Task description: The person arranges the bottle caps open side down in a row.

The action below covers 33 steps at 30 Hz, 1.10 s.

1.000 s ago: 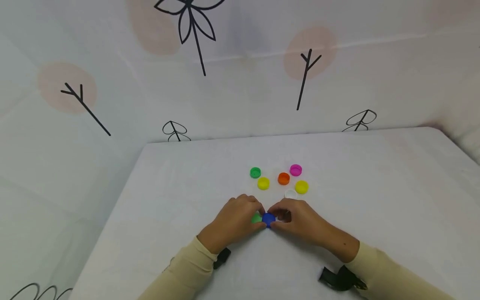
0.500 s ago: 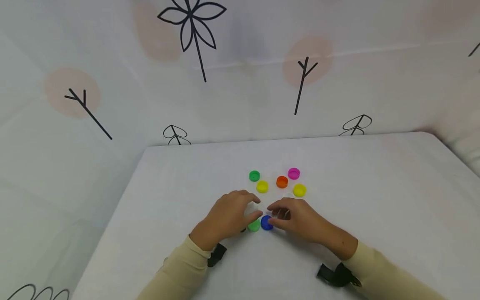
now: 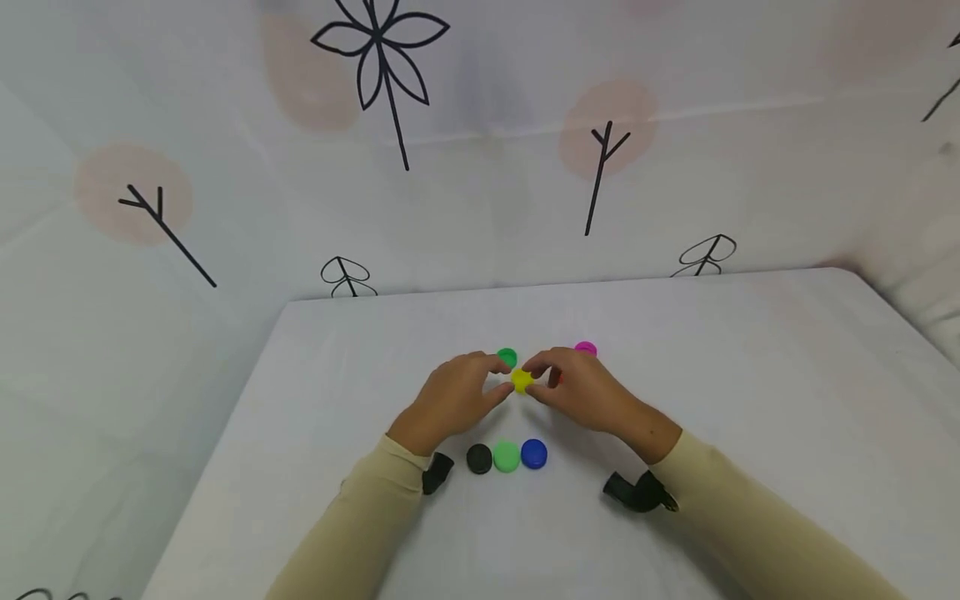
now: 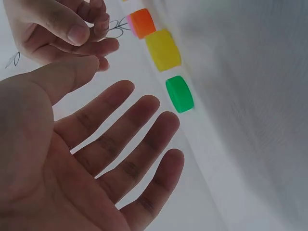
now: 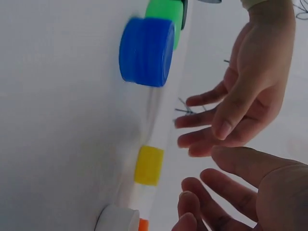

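Matt plastic caps [image 3: 506, 457] — white cloth [image 3: 750, 375]

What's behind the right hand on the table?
Past the right hand a pink cap peeks out, and a sliver of orange cap shows beside it. Any other caps there are covered by the hand.

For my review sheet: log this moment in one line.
left hand: open | right hand: open | between them: yellow cap | row: black, green, blue caps

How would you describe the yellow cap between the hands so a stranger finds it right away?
On the white table, look past the near row of black, light green and blue caps to where both hands meet. The yellow cap sits between their fingertips, the only yellow one in the head view, just in front of a darker green cap.
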### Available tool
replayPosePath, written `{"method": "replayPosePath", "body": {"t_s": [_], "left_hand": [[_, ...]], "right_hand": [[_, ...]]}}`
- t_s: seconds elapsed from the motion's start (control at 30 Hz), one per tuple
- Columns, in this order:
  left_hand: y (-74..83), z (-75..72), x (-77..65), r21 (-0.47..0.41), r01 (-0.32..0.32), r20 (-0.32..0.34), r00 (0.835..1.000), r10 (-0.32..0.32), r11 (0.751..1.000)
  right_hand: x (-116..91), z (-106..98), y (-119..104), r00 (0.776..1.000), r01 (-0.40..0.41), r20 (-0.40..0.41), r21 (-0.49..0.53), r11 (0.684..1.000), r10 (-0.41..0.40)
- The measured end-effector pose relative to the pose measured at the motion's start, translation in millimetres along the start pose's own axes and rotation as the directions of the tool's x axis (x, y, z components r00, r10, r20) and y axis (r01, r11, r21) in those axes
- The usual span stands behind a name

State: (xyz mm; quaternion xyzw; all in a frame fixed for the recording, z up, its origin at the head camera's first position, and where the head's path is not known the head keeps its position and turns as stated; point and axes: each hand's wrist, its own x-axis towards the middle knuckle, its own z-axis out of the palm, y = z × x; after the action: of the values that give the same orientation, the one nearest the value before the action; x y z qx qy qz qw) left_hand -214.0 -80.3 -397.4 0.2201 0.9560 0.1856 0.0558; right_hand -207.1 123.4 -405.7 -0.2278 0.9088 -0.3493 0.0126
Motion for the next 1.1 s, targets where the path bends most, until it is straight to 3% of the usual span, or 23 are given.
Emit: {"method": "replayPosePath", "body": {"t_s": [0.17,0.37,0.6,0.87,1.1], "left_hand": [[-0.6,8.5,7.5,-0.035,0.044,0.046,0.998,-0.042,0.998],[-1.2,13.1,6.3,-0.031,0.091,0.075,0.993,-0.088,0.995],[-2.4,16.4,1.7,-0.034,0.08,0.044,0.996,-0.078,0.996],[-4.3,20.1,2.1,-0.015,0.036,0.017,0.999,-0.036,0.999],[-3.8,23.4,6.3,-0.008,0.017,0.004,1.0,-0.017,1.0]], "right_hand": [[4.4,-1.0,5.6,0.997,-0.068,0.035,0.018,0.998,0.067],[8.0,4.0,8.3,0.989,-0.117,0.094,-0.014,0.993,0.118],[9.3,7.4,4.7,0.983,-0.14,0.123,0.021,0.99,0.137],[6.2,13.3,5.5,0.993,-0.066,0.1,-0.005,0.998,0.067],[7.5,13.5,9.5,0.99,-0.066,0.13,0.025,0.997,0.063]]}}
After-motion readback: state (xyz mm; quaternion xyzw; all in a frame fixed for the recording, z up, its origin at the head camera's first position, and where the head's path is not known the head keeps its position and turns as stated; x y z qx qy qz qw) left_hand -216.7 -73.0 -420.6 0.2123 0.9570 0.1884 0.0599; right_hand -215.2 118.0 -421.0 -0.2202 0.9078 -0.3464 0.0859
